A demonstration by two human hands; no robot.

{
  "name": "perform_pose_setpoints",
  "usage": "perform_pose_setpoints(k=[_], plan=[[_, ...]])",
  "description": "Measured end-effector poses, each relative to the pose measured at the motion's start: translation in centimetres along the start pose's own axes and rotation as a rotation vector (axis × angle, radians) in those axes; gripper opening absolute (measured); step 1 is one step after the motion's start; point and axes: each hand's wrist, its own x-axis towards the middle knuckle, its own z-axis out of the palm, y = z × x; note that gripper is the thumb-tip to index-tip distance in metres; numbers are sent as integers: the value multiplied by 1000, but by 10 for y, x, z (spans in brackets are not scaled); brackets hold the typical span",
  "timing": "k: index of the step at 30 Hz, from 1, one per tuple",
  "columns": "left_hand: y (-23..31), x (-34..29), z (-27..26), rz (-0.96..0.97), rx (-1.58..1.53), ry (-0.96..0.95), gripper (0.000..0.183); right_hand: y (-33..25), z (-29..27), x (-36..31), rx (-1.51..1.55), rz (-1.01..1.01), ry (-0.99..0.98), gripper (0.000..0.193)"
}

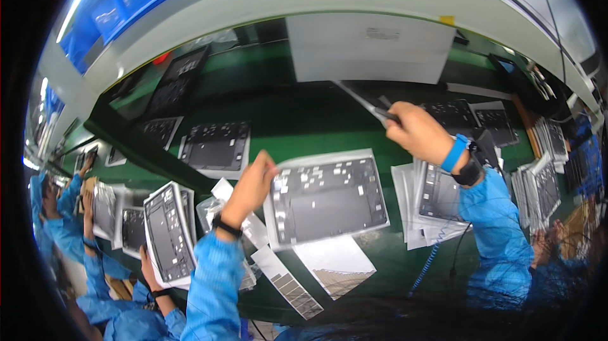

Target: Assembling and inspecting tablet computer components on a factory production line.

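Note:
In front of me on the green table lies a dark flat panel (pixel 323 201) in a pale clear sleeve, dotted with several small white stickers. My left hand (pixel 252 182) is at its upper left corner, thumb and fingers pinched together; what they hold, if anything, is too small to make out. Raised beyond the panel's far right corner, my right hand (pixel 421 132) is closed round a pair of tweezers (pixel 358 96), whose tips point up and left. Sticker sheets (pixel 288 284) and a white sheet with a patterned end (pixel 335 265) lie below the panel, partly under it.
More sleeved panels stand stacked at right (pixel 437 195) and lie farther back at left (pixel 215 144). A white board (pixel 373 49) stands at the back. A co-worker's hand (pixel 152 271) holds another panel (pixel 170 233) at left. A coiled blue cord (pixel 425 268) hangs near my right sleeve.

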Motion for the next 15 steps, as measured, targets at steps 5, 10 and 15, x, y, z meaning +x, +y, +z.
perform_pose_setpoints(k=[5, 10, 15], plan=[[-84, 103, -13, -44, 159, 48, 20, -4, 8, 15, 45, -36, 8, 26], [-148, 152, 18, -137, 215, 149, 21, -28, 30, -10, 47, -34, 16, 26], [-72, 143, 54, 289, 823, 475, 28, -22, 36, -30, 66, -101, 78, 20]])
